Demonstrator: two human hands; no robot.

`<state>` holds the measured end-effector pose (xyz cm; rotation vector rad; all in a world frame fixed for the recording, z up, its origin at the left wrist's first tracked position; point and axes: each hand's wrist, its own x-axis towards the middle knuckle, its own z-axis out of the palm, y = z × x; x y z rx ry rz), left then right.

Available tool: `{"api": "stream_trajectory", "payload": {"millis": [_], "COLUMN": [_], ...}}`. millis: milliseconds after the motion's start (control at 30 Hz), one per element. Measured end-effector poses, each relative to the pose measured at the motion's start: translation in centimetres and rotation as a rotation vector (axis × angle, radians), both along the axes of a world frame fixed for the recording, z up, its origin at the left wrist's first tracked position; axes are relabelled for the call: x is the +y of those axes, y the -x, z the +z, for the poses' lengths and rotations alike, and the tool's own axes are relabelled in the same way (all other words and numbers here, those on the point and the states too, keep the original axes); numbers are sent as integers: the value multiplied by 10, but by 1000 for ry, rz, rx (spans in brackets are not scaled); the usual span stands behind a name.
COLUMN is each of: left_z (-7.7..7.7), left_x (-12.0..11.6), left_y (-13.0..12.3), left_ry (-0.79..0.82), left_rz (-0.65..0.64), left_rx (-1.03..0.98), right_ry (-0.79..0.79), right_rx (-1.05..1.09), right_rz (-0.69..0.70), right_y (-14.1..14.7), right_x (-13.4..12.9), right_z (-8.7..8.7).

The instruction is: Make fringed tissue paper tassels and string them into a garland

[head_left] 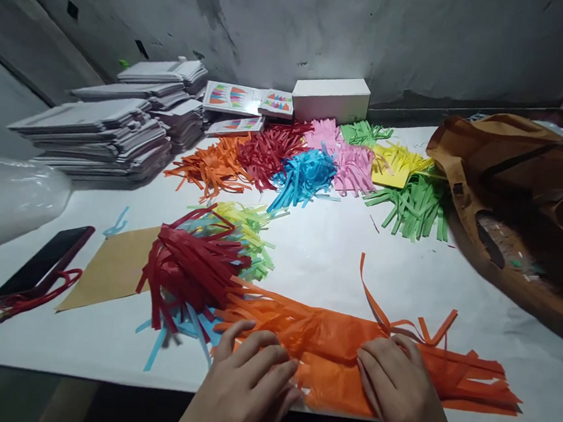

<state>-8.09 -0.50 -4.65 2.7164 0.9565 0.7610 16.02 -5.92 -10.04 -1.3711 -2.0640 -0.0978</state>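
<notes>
A sheet of orange tissue paper [336, 334], cut into fringe at both ends, lies along the front edge of the table. My left hand [253, 382] is at its left part, fingers curled down onto the near edge, thumb mostly hidden. Farther right, my right hand [397, 377] has its fingers pressed together on the paper's middle, gripping a fold. One loose orange strip [372, 294] sticks up by the right hand. Just beyond the left hand, a dark red tissue tassel [191, 255] rests over light blue strips [193, 326] and a yellow-green tassel [249, 228].
Colored tassels, including a blue one [308, 173], lie toward the wall. A white box [331, 99] and stacked paper packets [99, 131] stand behind. At left are a phone [44, 263], a red cord [52, 291] and brown card [115, 264]. A brown bag [530, 190] fills the right.
</notes>
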Motion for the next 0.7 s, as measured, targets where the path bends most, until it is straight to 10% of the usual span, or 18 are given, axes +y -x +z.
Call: {"api": "stream_trajectory", "payload": {"millis": [367, 700], "left_z": [-30, -35], "left_x": [18, 35], "left_y": [-42, -37], "left_ry": [65, 149], "left_rz": [-168, 51], "left_rx": [247, 253], "right_ry": [-10, 125], "right_rx": [8, 60], "right_rz": [-71, -279], "right_y": [3, -6], "right_x": [-7, 2], "right_z": [-4, -1]}}
